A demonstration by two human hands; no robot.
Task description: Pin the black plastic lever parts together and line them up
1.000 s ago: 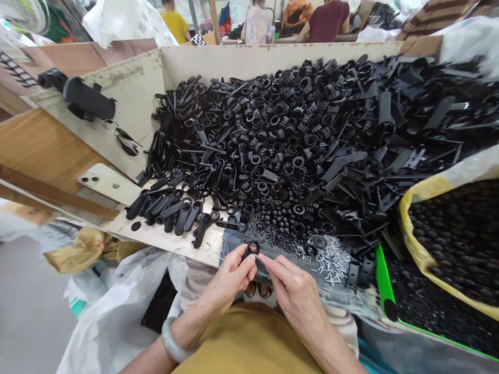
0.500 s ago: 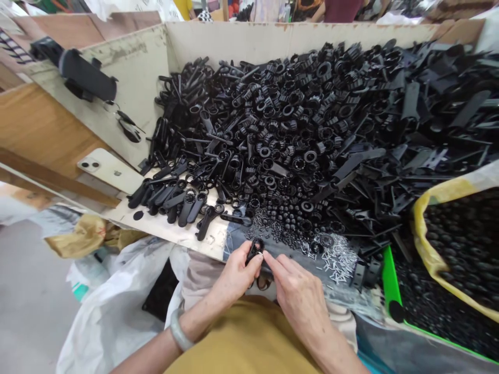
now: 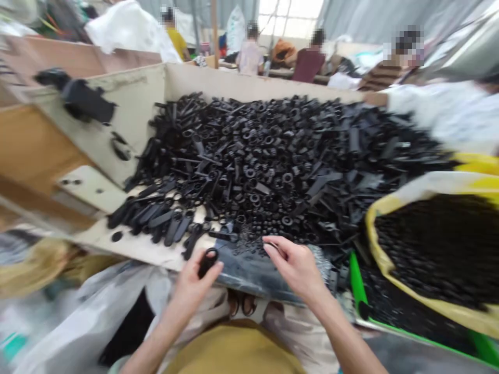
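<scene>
The left hand (image 3: 191,293) has a black ring (image 3: 208,262) pinched at the fingertips, fingers closed around its lower edge, ring standing tilted and mostly showing above them. The right hand (image 3: 296,267) is apart from it, just beside the dark sheet (image 3: 249,272), with the fingers half curled and thumb and index close together; a small dark bit may sit at the tips (too blurred to say, so can't tell if it's gripping anything). The ring is between the hands, nearer the left, right at the front edge of the heap of black plastic parts (image 3: 249,166). Long black handles (image 3: 156,218) lie at the heap's left front on the pale board (image 3: 128,249). To the right sits a yellow-edged sack (image 3: 424,249) full of black pieces, beside a green strip (image 3: 354,280). A co-worker's white sleeve (image 3: 429,101) reaches in over the far right of the heap, and that hand (image 3: 375,98) is well apart from the person's own hands. A white plastic sack (image 3: 78,317) lies at lower left.
</scene>
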